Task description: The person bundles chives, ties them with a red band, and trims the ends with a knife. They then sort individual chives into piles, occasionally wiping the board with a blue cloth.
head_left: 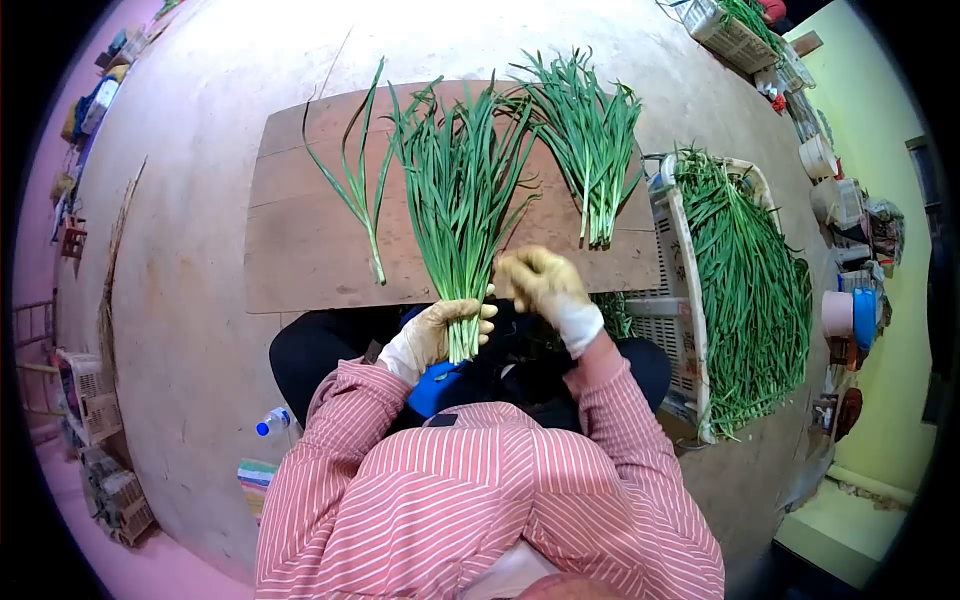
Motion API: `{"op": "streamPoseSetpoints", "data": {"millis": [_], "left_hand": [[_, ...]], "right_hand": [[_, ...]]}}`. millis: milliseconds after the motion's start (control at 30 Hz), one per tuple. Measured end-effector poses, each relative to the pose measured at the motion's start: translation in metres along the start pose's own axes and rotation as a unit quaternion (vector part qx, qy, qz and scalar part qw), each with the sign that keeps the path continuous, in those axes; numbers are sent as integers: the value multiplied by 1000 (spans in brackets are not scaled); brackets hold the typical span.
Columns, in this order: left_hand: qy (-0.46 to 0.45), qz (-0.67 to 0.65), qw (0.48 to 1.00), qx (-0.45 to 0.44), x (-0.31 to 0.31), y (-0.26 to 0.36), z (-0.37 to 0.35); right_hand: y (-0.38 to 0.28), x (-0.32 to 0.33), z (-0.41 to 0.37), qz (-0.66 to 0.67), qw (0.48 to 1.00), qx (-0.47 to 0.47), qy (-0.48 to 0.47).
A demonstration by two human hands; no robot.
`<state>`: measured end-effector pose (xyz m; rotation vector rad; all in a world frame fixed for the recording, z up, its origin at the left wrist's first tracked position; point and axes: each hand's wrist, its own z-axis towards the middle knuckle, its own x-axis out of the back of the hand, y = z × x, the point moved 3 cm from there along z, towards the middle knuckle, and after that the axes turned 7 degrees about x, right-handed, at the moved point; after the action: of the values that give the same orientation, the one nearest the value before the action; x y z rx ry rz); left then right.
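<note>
My left hand (440, 332), in a yellowish glove, is wrapped round the white stem ends of a large bunch of long green leaves (462, 200). The leaves fan out over the brown board (300, 250). Just right of these stems is my right hand (541, 282), also gloved, with its fingers curled; whether anything small is between them cannot be made out. A thin stalk with a few leaves (362, 205) lies on the board to the left. Another bunch (592, 150) rests at the board's right side, stems toward me.
Right of the board stands a white crate (693, 300) heaped with green leaves (745, 290). Another crate (735, 42) is at the upper right, beside a person's red sleeve (773, 10). A bottle with a blue cap (272, 422) is on the floor at the lower left.
</note>
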<state>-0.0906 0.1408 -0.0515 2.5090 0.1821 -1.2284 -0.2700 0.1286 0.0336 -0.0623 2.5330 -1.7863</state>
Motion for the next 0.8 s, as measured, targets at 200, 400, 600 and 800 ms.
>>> {"op": "streamPoseSetpoints", "data": {"millis": [200, 400, 600, 800], "left_hand": [[-61, -34, 995, 70, 7, -6, 5], [-40, 23, 998, 46, -3, -3, -2], [-41, -3, 998, 45, -8, 5, -8], [-36, -35, 999, -19, 1, -2, 0]], "right_hand": [[16, 6, 108, -43, 990, 103, 87], [16, 4, 142, -189, 973, -56, 120], [-2, 11, 137, -38, 993, -45, 107], [-49, 38, 89, 53, 993, 80, 63]]}}
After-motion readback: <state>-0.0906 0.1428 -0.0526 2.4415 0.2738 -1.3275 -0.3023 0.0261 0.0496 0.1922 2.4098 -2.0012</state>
